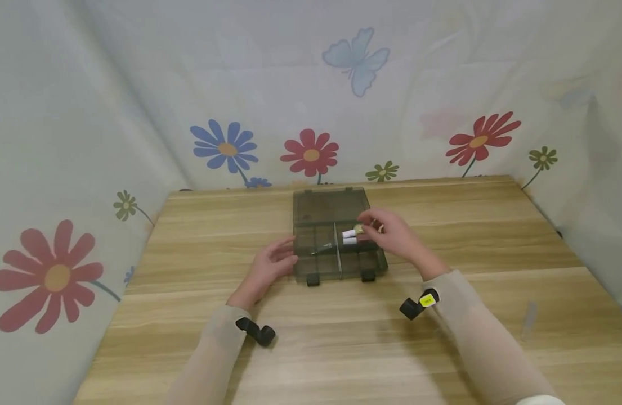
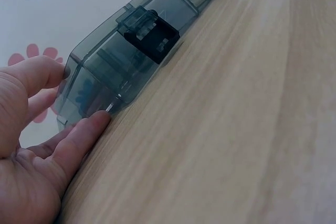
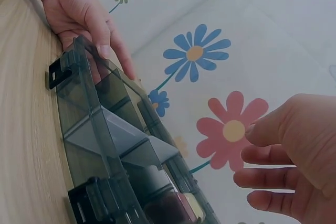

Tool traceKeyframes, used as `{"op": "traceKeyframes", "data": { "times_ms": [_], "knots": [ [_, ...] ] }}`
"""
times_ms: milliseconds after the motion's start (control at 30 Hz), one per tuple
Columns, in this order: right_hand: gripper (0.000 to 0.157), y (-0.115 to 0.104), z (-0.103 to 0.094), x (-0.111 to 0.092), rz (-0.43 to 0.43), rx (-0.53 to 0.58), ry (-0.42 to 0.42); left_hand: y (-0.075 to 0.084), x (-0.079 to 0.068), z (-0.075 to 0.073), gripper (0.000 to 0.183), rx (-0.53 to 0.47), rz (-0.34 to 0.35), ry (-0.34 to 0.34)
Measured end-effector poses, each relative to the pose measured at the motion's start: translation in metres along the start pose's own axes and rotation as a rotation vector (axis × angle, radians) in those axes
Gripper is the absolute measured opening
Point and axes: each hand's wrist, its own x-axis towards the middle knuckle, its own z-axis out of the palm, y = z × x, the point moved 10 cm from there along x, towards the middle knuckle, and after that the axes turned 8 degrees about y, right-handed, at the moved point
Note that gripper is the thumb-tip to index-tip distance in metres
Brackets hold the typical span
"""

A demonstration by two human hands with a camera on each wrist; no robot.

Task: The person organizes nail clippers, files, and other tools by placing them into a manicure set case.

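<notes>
A dark see-through plastic compartment box (image 1: 325,264) lies on the table, its lid (image 1: 331,205) folded back. White-capped small bottles sit in its right back compartment: a yellow-green bottle (image 1: 359,229) and a dark red bottle (image 1: 363,239). My left hand (image 1: 270,264) touches the box's left end, fingers and thumb spread along it. Just above the bottles is my right hand (image 1: 392,233). In the right wrist view the right hand (image 3: 294,156) has loosely bent fingers with nothing between them, apart from the box (image 3: 86,135).
Black latches (image 1: 313,279) stick out along the box's front edge. A thin clear strip (image 1: 530,318) lies on the wooden table (image 1: 341,349) at the right. A flower-printed curtain (image 1: 270,67) stands behind the table and along its sides.
</notes>
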Motion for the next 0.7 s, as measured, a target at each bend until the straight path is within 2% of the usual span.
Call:
{"op": "traceKeyframes", "data": {
  "times_ms": [167, 367, 700],
  "knots": [
    [0.014, 0.003, -0.009, -0.006, -0.043, -0.012, 0.027, 0.003, 0.003, -0.002, 0.056, -0.003, 0.008, 0.014],
    [0.014, 0.011, -0.016, -0.016, -0.011, -0.007, 0.044, 0.000, 0.002, -0.001, 0.056, 0.007, 0.002, 0.007],
    [0.016, 0.020, -0.030, -0.032, 0.016, -0.064, 0.070, -0.001, 0.002, -0.001, 0.056, 0.002, 0.007, 0.009]
  ]
}}
